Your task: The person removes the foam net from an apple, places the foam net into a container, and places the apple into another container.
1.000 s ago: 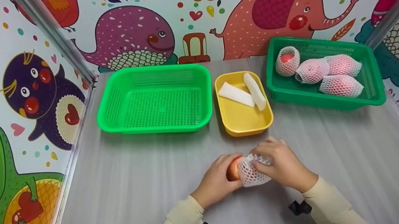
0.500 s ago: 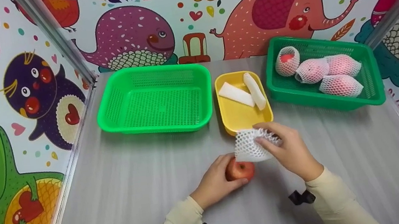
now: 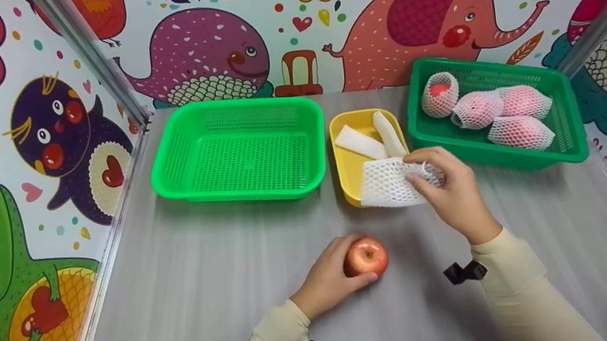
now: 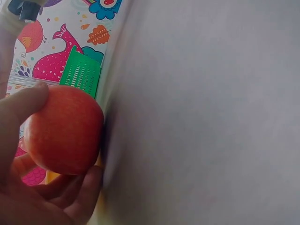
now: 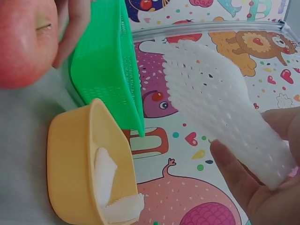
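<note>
A red apple [image 3: 368, 258], bare of any net, sits at the table's near middle. Curled round its left side is my left hand [image 3: 334, 277]; the left wrist view shows thumb and fingers gripping the apple [image 4: 65, 131]. My right hand [image 3: 454, 190] pinches a white foam fruit net [image 3: 392, 182] by one end. In the head view the net overlaps the near part of the yellow tray [image 3: 349, 187]. Seen from the right wrist, the foam net [image 5: 211, 89] stretches out from between thumb and fingers [image 5: 229, 164]. Two flattened white foam nets [image 3: 361, 142] lie in the tray.
Left of the tray stands a bright green basket [image 3: 247, 194] with nothing in it. At the back right, a dark green basket [image 3: 475, 154] holds several net-wrapped apples [image 3: 520, 132]. Printed cartoon panels [image 3: 207, 52] wall the table's back and sides.
My right hand has pulled the foam net off the apple and carried it up and right to the yellow tray. The left hand keeps its grip on the apple, which is now uncovered.
</note>
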The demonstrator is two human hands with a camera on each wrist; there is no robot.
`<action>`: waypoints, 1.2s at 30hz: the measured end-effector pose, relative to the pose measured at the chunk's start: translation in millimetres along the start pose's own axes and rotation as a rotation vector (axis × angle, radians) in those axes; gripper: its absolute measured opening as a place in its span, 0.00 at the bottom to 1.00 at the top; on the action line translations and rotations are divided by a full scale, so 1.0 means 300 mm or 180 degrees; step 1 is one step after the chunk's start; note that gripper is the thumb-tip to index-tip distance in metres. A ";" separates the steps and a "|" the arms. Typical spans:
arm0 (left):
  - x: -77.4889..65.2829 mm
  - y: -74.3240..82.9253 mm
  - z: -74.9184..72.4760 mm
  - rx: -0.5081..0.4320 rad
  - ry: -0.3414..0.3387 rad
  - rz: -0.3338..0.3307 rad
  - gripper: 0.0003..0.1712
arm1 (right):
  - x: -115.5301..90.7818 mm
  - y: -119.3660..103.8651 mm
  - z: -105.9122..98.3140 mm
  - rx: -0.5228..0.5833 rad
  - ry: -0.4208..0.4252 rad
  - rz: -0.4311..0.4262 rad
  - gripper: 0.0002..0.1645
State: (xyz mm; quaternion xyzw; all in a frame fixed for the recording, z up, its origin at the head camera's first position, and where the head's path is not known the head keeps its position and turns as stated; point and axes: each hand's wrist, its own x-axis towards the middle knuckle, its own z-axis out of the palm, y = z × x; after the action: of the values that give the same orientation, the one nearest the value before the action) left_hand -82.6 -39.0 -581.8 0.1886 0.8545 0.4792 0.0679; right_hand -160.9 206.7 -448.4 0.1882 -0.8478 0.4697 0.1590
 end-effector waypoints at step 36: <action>-0.038 0.013 0.000 0.0359 0.0101 0.0165 0.44 | 0.175 0.263 0.233 -0.0670 -0.1005 0.0745 0.18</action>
State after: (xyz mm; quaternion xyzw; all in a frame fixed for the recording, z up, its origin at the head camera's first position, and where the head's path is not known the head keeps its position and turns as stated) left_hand -71.2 -41.6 -579.2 0.2066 0.8760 0.4347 0.0312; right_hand -250.5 176.6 -518.6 0.1422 -0.9225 0.3586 -0.0125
